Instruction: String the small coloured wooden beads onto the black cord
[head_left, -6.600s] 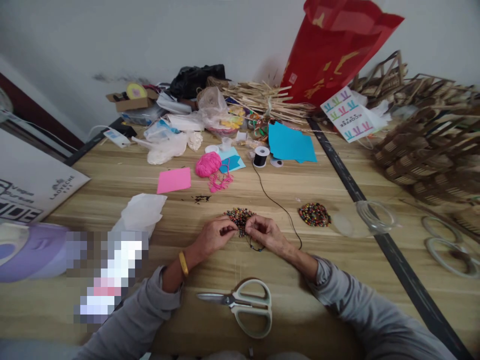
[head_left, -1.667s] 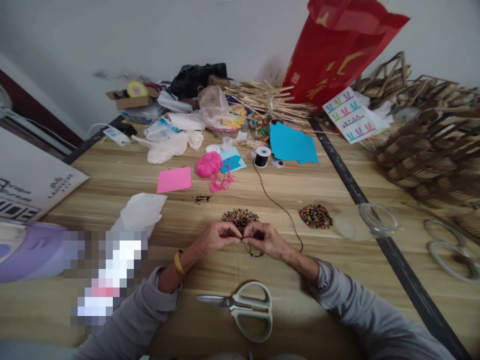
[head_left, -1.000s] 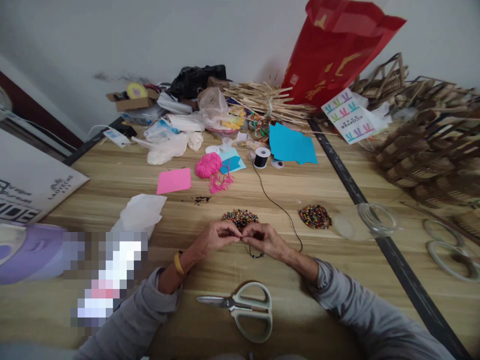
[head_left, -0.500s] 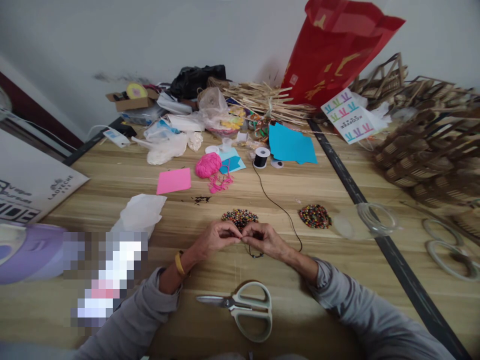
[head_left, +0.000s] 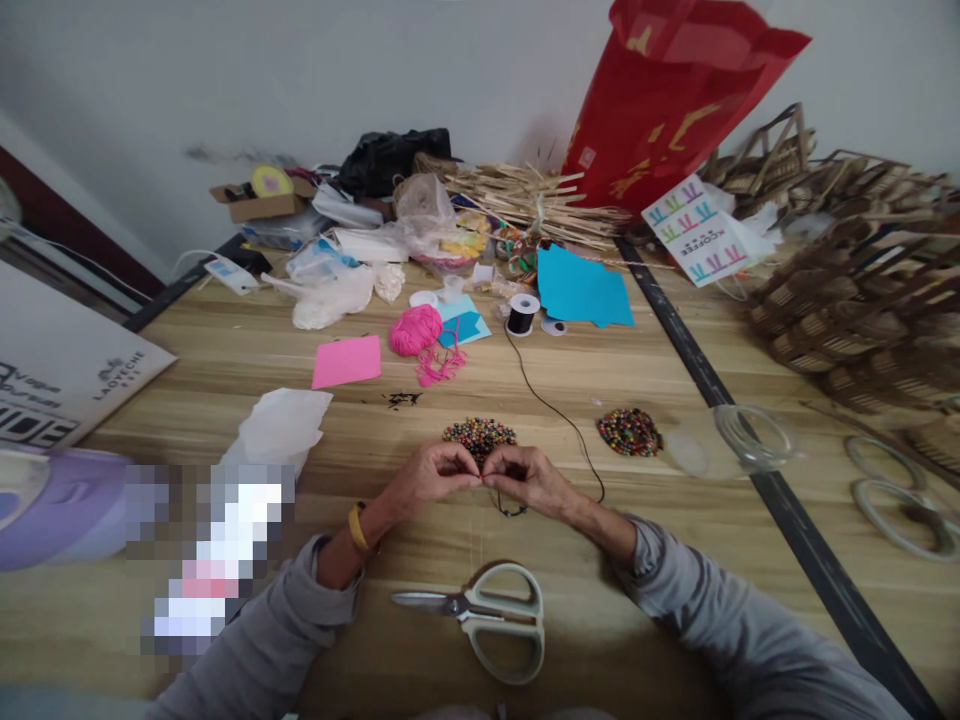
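Observation:
My left hand and my right hand meet over the table, thumbs and forefingers pinched tip to tip. A thin black cord runs from a spool toward me and passes behind my right wrist. Its near end carries a few small beads and rises to the right fingertips, which grip it. Whatever the left fingertips pinch is too small to make out. Just beyond the hands lies a pile of loose multicoloured beads. Scissors with pale handles lie slightly open, closer to me.
Strung beads lie coiled at right, beside clear tubing. Pink yarn, a pink sheet and blue sheets sit farther back. Woven baskets crowd the right; a red bag stands at the back.
Almost nothing differs. The pinched fingertips have shifted very slightly; the cord, beads and scissors stay where they were.

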